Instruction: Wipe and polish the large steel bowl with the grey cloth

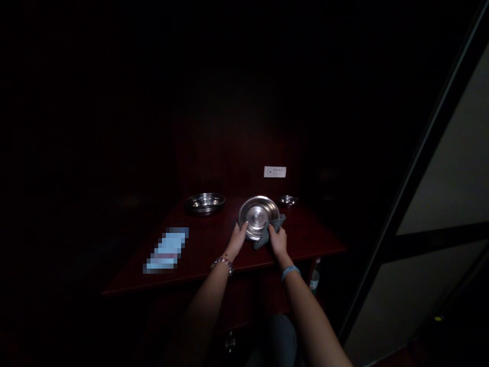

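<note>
1. Steel basin (258, 216) is tilted over the red table (206, 239), held by both hands
2. Left hand (237, 239) has fingers closed on the basin's left rim, thumb inside
3. Right hand (279, 241) pinches grey cloth (263, 239) against the basin's lower right rim
4. If cloth slides on smooth metal, the basin could slip and knock the small bowl (288, 201) behind its right side

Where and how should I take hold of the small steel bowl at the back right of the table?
Probably pinch the right side of the small steel bowl's rim, coming from above and the right. It sits upright, mouth up, leaving the rim exposed, while the larger basin stands close on its left in this view. Your right hand is nearer, but holds a cloth.
</note>
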`<state>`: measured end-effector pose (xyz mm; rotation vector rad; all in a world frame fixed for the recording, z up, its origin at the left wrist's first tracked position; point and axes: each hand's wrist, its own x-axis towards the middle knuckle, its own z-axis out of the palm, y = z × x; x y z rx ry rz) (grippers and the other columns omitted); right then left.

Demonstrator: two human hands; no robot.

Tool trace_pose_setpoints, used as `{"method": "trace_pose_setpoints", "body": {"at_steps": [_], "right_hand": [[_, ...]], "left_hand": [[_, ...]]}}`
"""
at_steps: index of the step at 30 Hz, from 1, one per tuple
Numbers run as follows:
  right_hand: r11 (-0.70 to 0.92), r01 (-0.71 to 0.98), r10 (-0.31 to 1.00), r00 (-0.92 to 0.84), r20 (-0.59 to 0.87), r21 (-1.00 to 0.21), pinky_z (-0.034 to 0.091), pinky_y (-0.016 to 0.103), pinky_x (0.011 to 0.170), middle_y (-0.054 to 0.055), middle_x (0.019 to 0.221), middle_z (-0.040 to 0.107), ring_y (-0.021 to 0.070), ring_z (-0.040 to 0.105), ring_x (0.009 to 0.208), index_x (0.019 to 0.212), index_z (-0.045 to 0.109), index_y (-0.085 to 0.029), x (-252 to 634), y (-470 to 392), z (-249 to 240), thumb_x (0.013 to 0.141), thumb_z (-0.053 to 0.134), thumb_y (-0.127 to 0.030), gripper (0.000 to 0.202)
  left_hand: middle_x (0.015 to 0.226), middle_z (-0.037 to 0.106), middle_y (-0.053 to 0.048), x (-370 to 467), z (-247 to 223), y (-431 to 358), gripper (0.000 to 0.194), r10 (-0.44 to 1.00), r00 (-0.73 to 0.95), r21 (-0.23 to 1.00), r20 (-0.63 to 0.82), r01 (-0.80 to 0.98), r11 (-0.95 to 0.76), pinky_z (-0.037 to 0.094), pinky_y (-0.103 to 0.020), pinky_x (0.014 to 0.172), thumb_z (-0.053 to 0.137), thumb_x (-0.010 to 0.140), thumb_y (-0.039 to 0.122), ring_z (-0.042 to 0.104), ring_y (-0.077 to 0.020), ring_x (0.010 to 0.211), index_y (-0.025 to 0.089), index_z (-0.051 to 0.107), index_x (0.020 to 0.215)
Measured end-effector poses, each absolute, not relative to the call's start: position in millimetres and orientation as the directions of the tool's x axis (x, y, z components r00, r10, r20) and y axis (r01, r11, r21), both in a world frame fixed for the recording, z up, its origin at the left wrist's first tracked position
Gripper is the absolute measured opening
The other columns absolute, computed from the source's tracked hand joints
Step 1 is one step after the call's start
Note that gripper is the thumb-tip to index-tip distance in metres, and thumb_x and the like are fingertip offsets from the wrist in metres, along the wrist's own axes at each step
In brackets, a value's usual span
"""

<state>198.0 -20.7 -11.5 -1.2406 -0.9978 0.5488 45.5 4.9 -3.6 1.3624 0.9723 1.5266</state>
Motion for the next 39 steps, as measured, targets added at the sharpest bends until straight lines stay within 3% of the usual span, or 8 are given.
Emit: {"method": "trace_pose_setpoints", "body": {"at_steps": [13, 23, 29, 39], "right_hand": [[0.298, 0.157, 0.823, 0.458, 0.337, -0.942, 0.054, 0.030, 0.078, 0.015, 0.093, 0.079, 0.0259, 0.074, 0.085, 0.089, 0.076, -0.012, 197.4, -16.1, -15.4, 0.080, 0.063, -0.042, 0.034], [0.284, 0.174, 0.822, 0.462, 0.333, -0.943, 0.054, 0.030, 0.077, 0.015, 0.094, 0.079, 0.0277, 0.074, 0.090, 0.089, 0.076, -0.012, 196.5, -20.4, -11.0, 0.081, 0.062, -0.041, 0.033], [0.291, 0.177, 0.813, 0.473, 0.341, -0.940, 0.053, 0.030, 0.078, 0.014, 0.093, 0.079, 0.0262, 0.074, 0.087, 0.089, 0.076, -0.013, 197.3, -18.5, -12.5, 0.080, 0.063, -0.042, 0.033], [0.295, 0.175, 0.820, 0.458, 0.343, -0.939, 0.054, 0.030, 0.079, 0.014, 0.093, 0.079, 0.0257, 0.074, 0.087, 0.090, 0.075, -0.014, 197.1, -20.7, -11.7, 0.082, 0.063, -0.042, 0.032]], "left_hand": [[0.145, 0.057, -0.017, 44.1, -7.4, 11.2, 0.050, 0.950, -0.058, 0.942, 0.306, -0.129, -0.311, 0.034, -0.038, 0.119, 0.048, 0.098, 0.040, 0.052, -0.0272, 0.136, 0.010, 0.052, 0.137], [0.145, 0.058, -0.016, 43.7, -8.3, 12.9, 0.045, 0.944, -0.075, 0.940, 0.321, -0.096, -0.327, 0.034, -0.034, 0.118, 0.048, 0.097, 0.036, 0.051, -0.0251, 0.137, 0.012, 0.054, 0.135], [0.138, 0.063, -0.016, 44.3, -6.2, 10.0, 0.039, 0.948, -0.096, 0.944, 0.303, -0.102, -0.313, 0.037, -0.040, 0.117, 0.049, 0.094, 0.029, 0.057, -0.0259, 0.131, 0.012, 0.058, 0.129], [0.139, 0.062, -0.017, 44.1, -5.2, 8.9, 0.041, 0.952, -0.097, 0.951, 0.289, -0.087, -0.297, 0.037, -0.039, 0.117, 0.049, 0.094, 0.029, 0.058, -0.0267, 0.130, 0.011, 0.056, 0.130]]}}
